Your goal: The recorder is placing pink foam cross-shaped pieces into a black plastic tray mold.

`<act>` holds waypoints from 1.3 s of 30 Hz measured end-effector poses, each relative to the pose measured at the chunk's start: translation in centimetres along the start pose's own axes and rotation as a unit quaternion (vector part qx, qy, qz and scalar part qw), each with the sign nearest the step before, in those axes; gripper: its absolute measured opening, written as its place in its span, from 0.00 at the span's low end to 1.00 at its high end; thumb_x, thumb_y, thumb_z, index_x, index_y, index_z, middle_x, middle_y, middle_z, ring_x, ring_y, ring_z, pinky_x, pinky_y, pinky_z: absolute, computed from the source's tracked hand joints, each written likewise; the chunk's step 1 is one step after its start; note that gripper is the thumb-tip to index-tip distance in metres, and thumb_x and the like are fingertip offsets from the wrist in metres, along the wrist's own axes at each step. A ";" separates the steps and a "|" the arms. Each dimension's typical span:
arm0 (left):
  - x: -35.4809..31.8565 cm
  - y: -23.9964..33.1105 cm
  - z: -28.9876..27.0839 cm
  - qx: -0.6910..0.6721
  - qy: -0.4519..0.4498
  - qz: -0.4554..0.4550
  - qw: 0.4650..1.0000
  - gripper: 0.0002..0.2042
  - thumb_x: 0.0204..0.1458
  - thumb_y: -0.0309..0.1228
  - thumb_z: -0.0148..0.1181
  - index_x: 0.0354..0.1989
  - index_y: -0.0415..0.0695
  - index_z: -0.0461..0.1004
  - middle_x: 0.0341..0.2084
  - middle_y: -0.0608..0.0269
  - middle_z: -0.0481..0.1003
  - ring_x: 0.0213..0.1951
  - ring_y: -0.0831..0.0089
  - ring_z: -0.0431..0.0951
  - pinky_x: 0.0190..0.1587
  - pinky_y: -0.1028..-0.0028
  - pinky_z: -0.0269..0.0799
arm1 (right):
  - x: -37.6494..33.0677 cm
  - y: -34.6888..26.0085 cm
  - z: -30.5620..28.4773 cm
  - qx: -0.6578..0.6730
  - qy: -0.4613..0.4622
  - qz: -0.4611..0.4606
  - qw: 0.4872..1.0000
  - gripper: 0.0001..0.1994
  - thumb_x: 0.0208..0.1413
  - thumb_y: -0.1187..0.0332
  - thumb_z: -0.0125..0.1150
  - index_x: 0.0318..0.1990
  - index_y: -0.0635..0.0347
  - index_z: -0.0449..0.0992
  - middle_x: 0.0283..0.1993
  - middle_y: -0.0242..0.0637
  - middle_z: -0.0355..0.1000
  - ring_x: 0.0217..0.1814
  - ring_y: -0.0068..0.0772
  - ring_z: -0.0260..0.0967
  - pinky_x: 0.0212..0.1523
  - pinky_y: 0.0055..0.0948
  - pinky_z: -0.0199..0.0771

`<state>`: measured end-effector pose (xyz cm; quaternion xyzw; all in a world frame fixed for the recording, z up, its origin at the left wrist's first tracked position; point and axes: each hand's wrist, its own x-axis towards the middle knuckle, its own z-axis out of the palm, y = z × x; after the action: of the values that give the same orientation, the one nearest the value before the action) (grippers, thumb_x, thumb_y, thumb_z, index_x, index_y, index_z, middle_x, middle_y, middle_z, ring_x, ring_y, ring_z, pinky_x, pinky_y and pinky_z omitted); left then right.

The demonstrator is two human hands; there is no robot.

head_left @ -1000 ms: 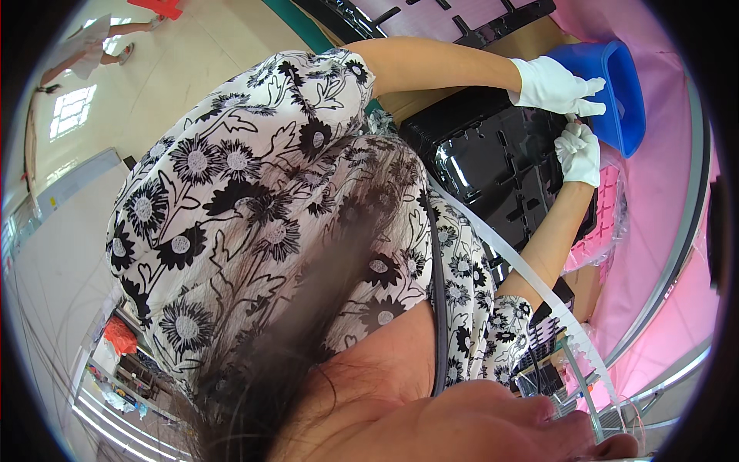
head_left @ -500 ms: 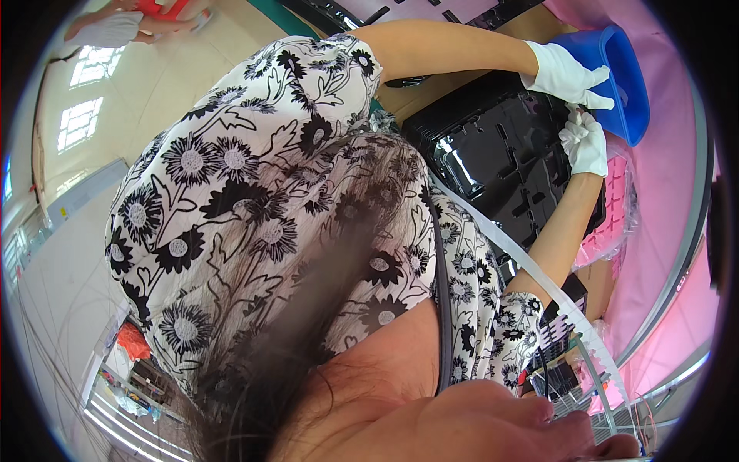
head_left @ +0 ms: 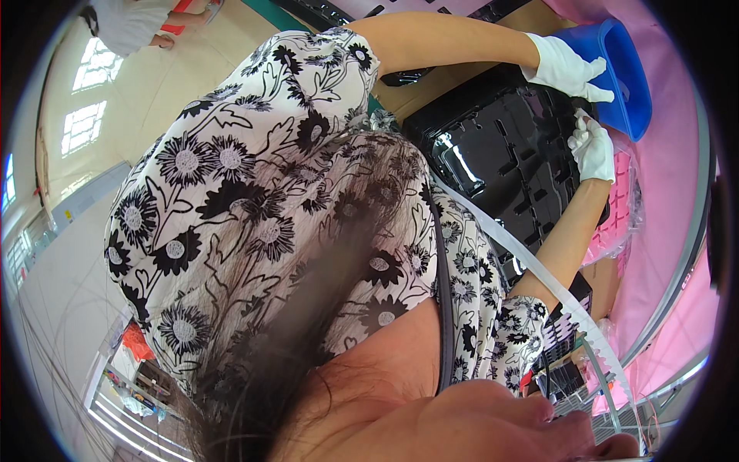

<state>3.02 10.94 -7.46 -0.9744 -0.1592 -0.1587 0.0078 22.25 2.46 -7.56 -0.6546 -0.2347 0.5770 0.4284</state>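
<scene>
Closest of all, the person's floral shirt (head_left: 254, 185) fills much of the view, with dark hair hanging over it and a pale translucent strip (head_left: 531, 262) curving past its front. Just beyond lies a glossy black moulded tray (head_left: 493, 150), its surface broken up by cross-shaped recesses, with brown cardboard (head_left: 416, 98) showing beside its near edge. At the tray's far edge, both hands work close together in white gloves. The right hand (head_left: 593, 152) has its fingers curled in and bunched at the rim; whether they pinch anything small I cannot tell. Next to it, the left hand (head_left: 571, 71) reaches over the tray's far corner with two fingers stretched out and spread apart; the rest of its grip is hidden. Those fingers overlap a blue bin (head_left: 589, 38), but contact is unclear. To the right, past the tray, a pink tray (head_left: 612, 219) sits in clear wrapping. Farther out hangs or lies pink sheeting (head_left: 666, 123). Far off on the left, another person (head_left: 142, 27) in pale clothing is on the light floor (head_left: 154, 85).
</scene>
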 end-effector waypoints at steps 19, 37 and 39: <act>0.4 -1.3 0.0 -0.432 0.108 -0.260 0.857 0.32 0.55 0.54 0.35 0.57 0.37 0.56 0.39 0.51 0.74 0.42 0.64 0.77 0.43 0.71 0.69 | 0.4 0.2 0.3 0.181 -0.177 0.018 0.967 0.15 0.56 0.74 0.41 0.49 0.71 0.63 0.21 0.26 0.58 0.15 0.12 0.48 0.19 0.17 0.52; 0.2 -0.3 1.2 -0.023 0.071 0.005 0.997 0.26 0.56 0.29 0.40 0.63 0.69 0.50 0.62 0.51 0.53 0.42 0.59 0.75 0.38 0.71 0.74 | 0.8 -0.9 1.4 -0.014 -0.078 0.016 0.997 0.12 0.58 0.71 0.40 0.45 0.67 0.65 0.29 0.36 0.69 0.20 0.21 0.60 0.22 0.22 0.61; 1.1 -0.4 0.9 -0.061 0.025 0.000 0.998 0.28 0.55 0.29 0.41 0.64 0.68 0.49 0.61 0.49 0.53 0.40 0.60 0.76 0.35 0.71 0.75 | 1.4 -1.0 1.0 -0.040 -0.075 0.019 0.996 0.10 0.57 0.71 0.41 0.44 0.65 0.65 0.32 0.39 0.71 0.20 0.22 0.60 0.21 0.23 0.61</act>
<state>4.13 11.72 -7.97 -0.9687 -0.1493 -0.1921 -0.0482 21.76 4.37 -7.46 -0.6301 -0.2768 0.6229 0.3719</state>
